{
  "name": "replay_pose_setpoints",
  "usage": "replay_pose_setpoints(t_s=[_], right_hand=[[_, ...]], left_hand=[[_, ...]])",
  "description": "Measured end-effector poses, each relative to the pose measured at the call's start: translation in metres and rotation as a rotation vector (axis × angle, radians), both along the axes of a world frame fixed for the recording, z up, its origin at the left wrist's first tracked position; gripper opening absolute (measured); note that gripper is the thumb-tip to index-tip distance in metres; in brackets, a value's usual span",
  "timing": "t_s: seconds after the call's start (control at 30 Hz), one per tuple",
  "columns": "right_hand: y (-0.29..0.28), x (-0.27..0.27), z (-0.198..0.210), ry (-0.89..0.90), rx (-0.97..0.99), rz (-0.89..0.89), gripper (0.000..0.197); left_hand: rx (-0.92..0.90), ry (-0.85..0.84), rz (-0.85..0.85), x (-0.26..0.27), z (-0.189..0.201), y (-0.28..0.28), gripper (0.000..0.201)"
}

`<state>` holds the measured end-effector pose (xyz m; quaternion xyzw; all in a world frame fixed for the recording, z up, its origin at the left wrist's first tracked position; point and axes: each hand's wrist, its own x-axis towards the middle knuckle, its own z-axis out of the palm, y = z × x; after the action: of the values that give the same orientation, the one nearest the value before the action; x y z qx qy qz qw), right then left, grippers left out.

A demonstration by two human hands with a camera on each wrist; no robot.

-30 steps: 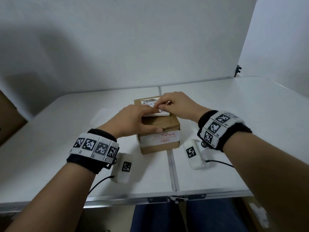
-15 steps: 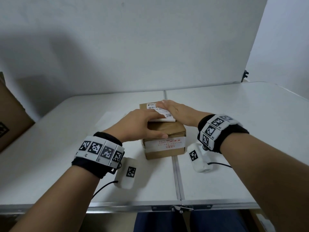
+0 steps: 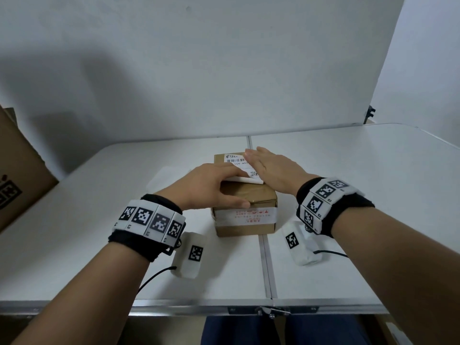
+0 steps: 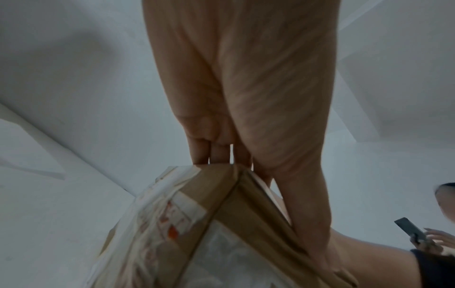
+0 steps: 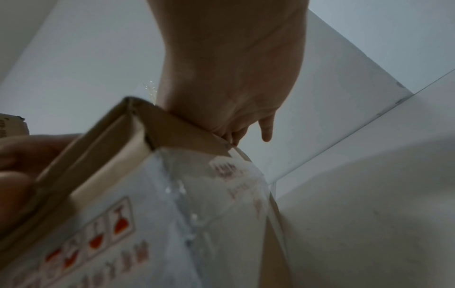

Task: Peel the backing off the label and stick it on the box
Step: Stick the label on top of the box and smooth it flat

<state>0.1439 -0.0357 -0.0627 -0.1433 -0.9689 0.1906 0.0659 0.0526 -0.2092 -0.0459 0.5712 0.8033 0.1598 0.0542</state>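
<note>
A small brown cardboard box [image 3: 245,215] with white printed tape stands at the table's middle. A white label [image 3: 235,159] with a barcode lies on its top; the label's near edge [image 3: 245,180] looks slightly raised. My left hand [image 3: 214,185] rests on the box top, fingers straight across the label and thumb along the front top edge. My right hand [image 3: 270,168] lies flat on the label's right part, fingers straight and together. The left wrist view shows my left hand [image 4: 234,97] over the box [image 4: 197,224]. The right wrist view shows my right palm [image 5: 229,68] on the box [image 5: 147,194].
A pale sheet [image 3: 159,179] lies on the white table [image 3: 373,195] left of the box. A big cardboard carton [image 3: 17,175] stands at the left edge. A white wall panel closes the back. Another person's hand holds a phone [image 4: 411,231] off to the side.
My right hand went from curled fingertips on the label's near part to a flat palm, then slid toward the label's far end. My left hand stayed on the box.
</note>
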Motion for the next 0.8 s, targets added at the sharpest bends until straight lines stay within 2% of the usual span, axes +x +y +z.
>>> replay_pose_setpoints(t_s=[0.13,0.37,0.57,0.73,0.8], right_hand=[[0.003,-0.001,-0.005,0.048,-0.025,-0.035,0.055],[0.025,0.003,-0.015,0.158,-0.193,-0.062,0.061],[0.028,0.006,0.003,0.271,-0.259,-0.073,0.062],[-0.005,-0.007,0.019,0.133,-0.441,0.075,0.074],[-0.01,-0.013,0.019,0.075,-0.435,0.111,0.077]], left_hand=[[0.004,-0.061,0.01,-0.001,-0.002,-0.002,0.06],[0.008,-0.178,0.027,-0.006,-0.005,-0.009,0.063],[0.021,-0.256,0.037,-0.009,-0.007,-0.009,0.064],[0.019,-0.275,0.024,-0.007,-0.004,-0.01,0.06],[0.003,-0.254,0.022,-0.006,-0.003,-0.009,0.061]])
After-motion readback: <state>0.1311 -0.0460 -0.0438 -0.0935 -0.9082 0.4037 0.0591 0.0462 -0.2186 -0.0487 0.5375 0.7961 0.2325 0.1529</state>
